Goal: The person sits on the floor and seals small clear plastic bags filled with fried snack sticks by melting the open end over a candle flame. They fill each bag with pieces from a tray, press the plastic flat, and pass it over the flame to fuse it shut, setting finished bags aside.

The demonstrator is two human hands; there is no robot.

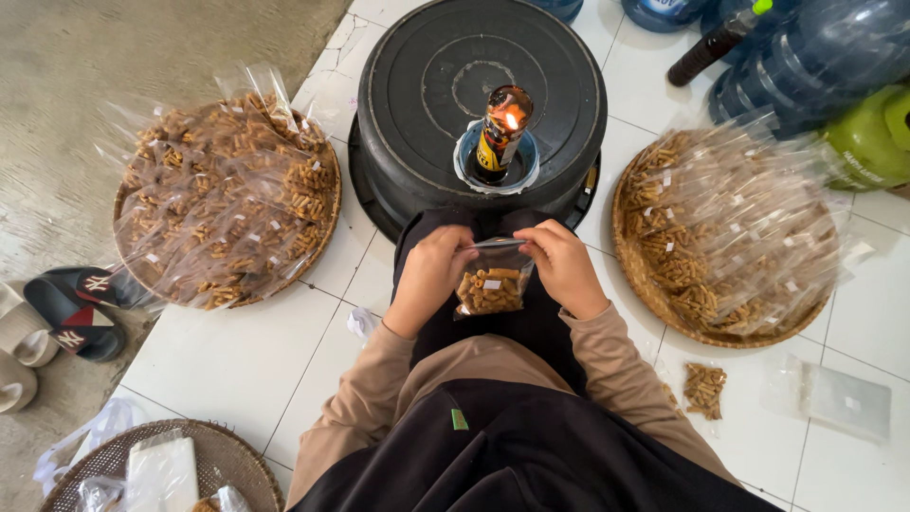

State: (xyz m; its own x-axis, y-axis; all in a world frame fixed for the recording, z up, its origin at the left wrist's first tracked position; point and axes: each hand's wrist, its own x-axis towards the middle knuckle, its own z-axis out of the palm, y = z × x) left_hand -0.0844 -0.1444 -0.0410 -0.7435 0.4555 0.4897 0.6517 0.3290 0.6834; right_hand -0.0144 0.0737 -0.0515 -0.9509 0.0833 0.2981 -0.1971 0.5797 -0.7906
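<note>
Head view: my left hand point(431, 275) and right hand point(566, 270), fingers pinching clear snack bag point(491, 284) top; white tiled floor point(237, 360), two woven trays point(327, 204) of bags, black tub point(479, 104), flame-topped bottle point(500, 133).

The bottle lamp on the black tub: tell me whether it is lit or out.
Lit. The bottle lamp stands upright in a small bowl on the black tub, and a bright orange flame glows at its top.

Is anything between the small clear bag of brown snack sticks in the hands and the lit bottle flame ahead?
Nothing visible: both hands, left hand and right hand, pinch the small clear bag by its top edge, and open space separates it from the flame on the black tub.
</note>
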